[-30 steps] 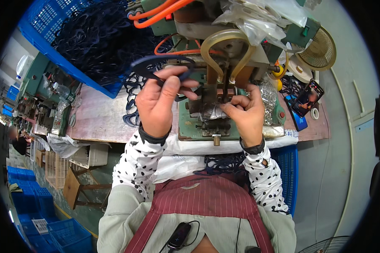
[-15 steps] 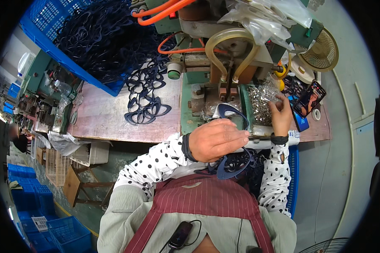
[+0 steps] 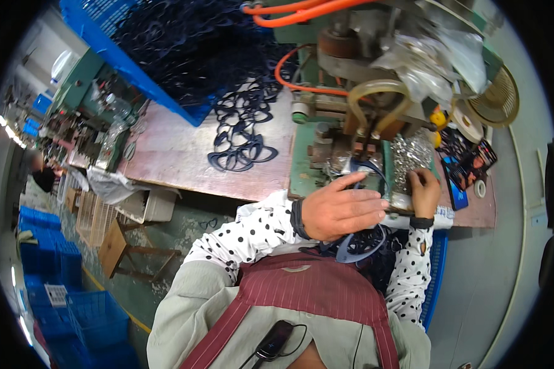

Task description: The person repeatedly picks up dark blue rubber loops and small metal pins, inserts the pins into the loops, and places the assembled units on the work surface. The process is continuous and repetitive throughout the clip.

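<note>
My left hand [image 3: 343, 213] lies over a dark blue plastic eyeglass frame [image 3: 354, 251], its fingers stretched out and close together, with the grip hidden beneath the palm. One rim of the frame reaches forward to the green bench machine [image 3: 303, 161]; the other hangs toward my apron. Right of the machine's fixture is a tray of small shiny metal parts [image 3: 406, 155]. At its near end, my right hand [image 3: 425, 192] has thumb and forefinger drawn together. What sits between those fingertips, if anything, is too small to make out.
A blue crate [image 3: 166, 101] of dark frames tilts over the bench's far left, with loose frames [image 3: 240, 150] below it. A phone [image 3: 477, 163], a tape roll [image 3: 480, 189] and a fan [image 3: 498, 98] stand right. More frames [image 3: 385, 246] lie at my lap; a wooden stool [image 3: 112, 249] stands left.
The whole view has shifted, so the bench appears further right. My right hand has drawn back from over the metal parts toward the tray's near end. My left hand stays over the frame.
</note>
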Demonstrator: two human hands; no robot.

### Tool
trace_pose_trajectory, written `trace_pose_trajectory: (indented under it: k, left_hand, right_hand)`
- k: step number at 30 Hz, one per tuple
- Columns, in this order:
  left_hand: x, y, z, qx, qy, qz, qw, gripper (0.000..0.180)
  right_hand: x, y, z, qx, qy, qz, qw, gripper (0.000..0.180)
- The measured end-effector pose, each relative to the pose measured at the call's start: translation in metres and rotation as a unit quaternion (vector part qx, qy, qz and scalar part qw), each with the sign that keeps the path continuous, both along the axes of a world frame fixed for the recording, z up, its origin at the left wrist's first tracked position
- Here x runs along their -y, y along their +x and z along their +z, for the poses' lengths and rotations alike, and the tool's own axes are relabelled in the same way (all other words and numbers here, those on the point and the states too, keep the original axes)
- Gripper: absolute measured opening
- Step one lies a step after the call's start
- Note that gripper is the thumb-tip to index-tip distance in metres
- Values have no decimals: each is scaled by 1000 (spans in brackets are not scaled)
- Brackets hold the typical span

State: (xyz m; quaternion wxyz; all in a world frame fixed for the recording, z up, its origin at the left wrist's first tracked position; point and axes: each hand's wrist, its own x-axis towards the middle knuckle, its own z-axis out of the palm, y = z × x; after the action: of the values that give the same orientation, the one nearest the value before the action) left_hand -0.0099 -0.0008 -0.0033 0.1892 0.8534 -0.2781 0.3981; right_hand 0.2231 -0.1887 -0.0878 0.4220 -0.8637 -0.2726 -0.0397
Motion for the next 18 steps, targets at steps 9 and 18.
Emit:
trace_pose_trajectory:
  k: [9, 18]
  left_hand:
    - [-96, -54, -63, -36, -89, 459, 883, 22]
    - [-178, -57, -129, -216, -86, 428, 874, 24]
  right_hand:
    - [0, -4, -12, -27, 156, -44, 986, 13]
    - [-1, -6, -9, 56, 125, -43, 990, 11]
